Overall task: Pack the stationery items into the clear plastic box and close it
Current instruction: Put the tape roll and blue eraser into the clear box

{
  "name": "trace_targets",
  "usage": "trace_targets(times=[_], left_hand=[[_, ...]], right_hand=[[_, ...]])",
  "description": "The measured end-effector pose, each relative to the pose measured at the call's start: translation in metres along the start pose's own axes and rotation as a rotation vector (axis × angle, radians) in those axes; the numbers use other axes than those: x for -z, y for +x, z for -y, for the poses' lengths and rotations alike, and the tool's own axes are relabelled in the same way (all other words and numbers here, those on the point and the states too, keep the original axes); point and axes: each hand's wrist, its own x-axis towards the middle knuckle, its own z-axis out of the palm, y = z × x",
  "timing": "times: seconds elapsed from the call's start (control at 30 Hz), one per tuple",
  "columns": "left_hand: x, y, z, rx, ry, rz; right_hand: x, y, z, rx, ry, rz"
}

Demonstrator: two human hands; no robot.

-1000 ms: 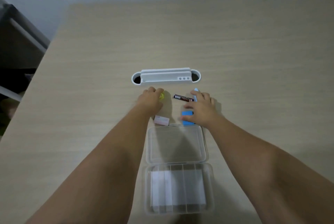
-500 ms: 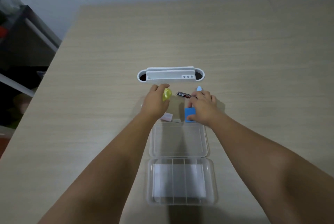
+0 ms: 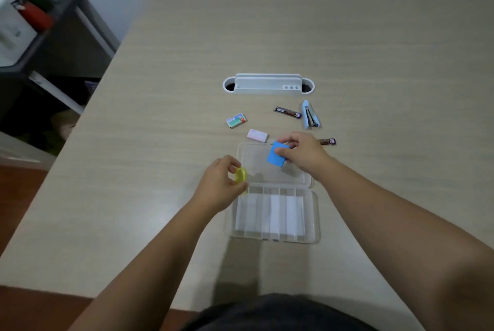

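Note:
The clear plastic box (image 3: 315, 223) lies open on the table, its lid (image 3: 256, 154) folded out on the far side and its divided tray nearer me. My left hand (image 3: 222, 183) pinches a round yellow item (image 3: 240, 175) at the box's left edge. My right hand (image 3: 304, 154) holds a blue pad (image 3: 276, 155) above the lid. Loose beyond the box lie a pink eraser (image 3: 257, 135), a green-and-white small box (image 3: 236, 120), a dark lead tube (image 3: 287, 112), a light blue stapler (image 3: 309, 115) and a second dark tube (image 3: 326, 141), partly hidden by my right hand.
A white desk organiser (image 3: 268, 84) is set into the table beyond the loose items. The table's left edge drops to a dark shelf unit (image 3: 53, 44) and the floor. White dividers or paper show inside the tray.
Both hands have pulled back toward me from the loose items, the left carrying the yellow item, the right lifting the blue pad over the lid. The view has shifted left.

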Motion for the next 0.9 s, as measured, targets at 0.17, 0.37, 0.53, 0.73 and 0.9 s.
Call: trace_targets(times=[0.17,0.37,0.53,0.73,0.9], left_hand=[[-0.017,-0.04,0.024,-0.015,0.081,0.017],[-0.03,-0.051,0.039,-0.122,0.307,0.032],[-0.035,-0.054,0.051,-0.085,0.315,-0.01],[-0.039,-0.057,0.061,-0.109,0.267,0.02],[-0.038,-0.054,0.058,-0.107,0.139,-0.038]], right_hand=[[-0.022,-0.037,-0.019,-0.136,0.055,0.218],[-0.044,-0.061,-0.031,-0.221,0.024,0.228],[-0.059,-0.068,-0.031,-0.208,-0.113,0.191],[-0.074,-0.074,-0.031,-0.104,-0.368,0.142],[-0.076,-0.074,-0.034,-0.063,-0.435,0.118]])
